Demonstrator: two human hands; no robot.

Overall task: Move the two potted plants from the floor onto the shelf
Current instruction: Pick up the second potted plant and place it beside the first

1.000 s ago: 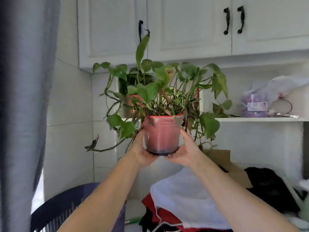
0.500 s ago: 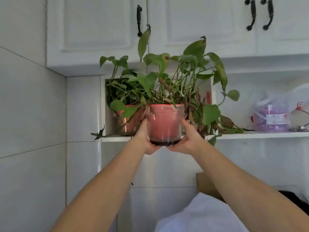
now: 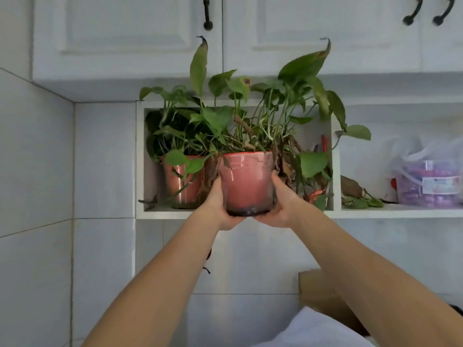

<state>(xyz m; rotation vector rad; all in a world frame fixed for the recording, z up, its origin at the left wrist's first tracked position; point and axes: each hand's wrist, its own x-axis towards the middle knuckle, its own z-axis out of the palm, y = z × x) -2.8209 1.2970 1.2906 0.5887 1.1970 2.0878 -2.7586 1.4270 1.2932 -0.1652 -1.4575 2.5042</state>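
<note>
1. Raised from chest height to the shelf (image 3: 375, 213) opening: red potted plant (image 3: 246, 182), cupped by left hand (image 3: 220, 211) and right hand (image 3: 280, 209).
2. Now level with, and just beside, the second pot (image 3: 184, 182).

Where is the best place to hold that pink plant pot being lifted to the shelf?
Probably low on the pink pot's smooth sides, one palm from each side as the left hand and right hand do. Leaves crowd the rim, so gripping from above would crush them.
</note>
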